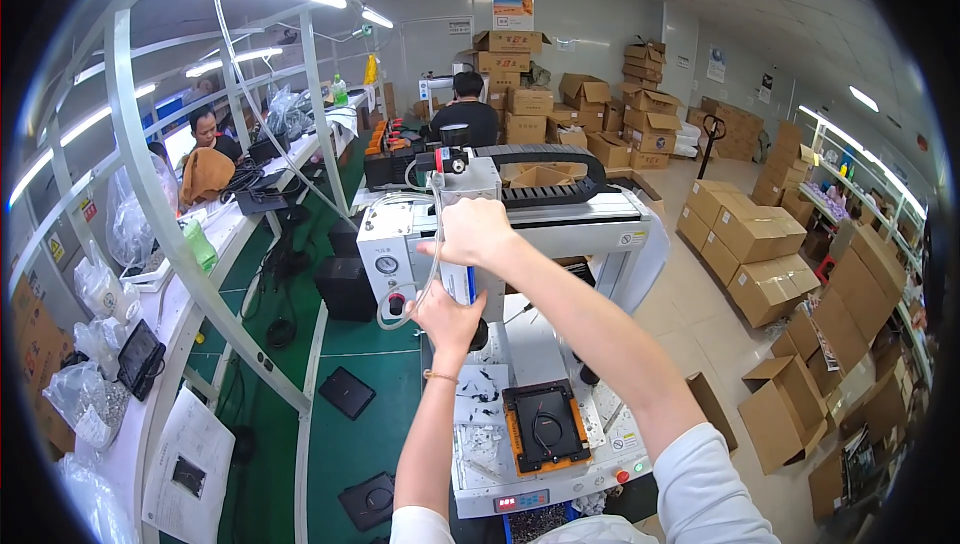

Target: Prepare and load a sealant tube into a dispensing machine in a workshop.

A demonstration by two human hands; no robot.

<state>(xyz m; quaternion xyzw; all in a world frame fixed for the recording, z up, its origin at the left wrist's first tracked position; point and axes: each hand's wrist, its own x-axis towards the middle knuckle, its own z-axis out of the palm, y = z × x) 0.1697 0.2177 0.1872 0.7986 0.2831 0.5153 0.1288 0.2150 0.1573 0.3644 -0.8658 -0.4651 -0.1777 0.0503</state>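
Both my hands are at the upright head of a white benchtop machine (pixel 385 234) with a gauge and a red knob. My left hand (pixel 445 316) grips the lower part of a blue-and-white upright piece (pixel 462 284) on that head, thumb on its right side. Just above, my right hand (pixel 475 232) is closed by the top of the piece, one finger reaching left; what it grips is hidden. A thin clear tube (pixel 437 204) loops down past both hands. Below, a black flat casing (pixel 562 422) with a cable sits in an orange fixture (pixel 520 452) on the machine's bed.
A black cable chain (pixel 545 159) runs along the machine's beam. Two black flat parts lie on the green mat (pixel 330 434) at left. Beyond is a long white bench (pixel 170 344) with bagged parts. Two people sit farther off. Cardboard boxes (pixel 745 234) stand at right.
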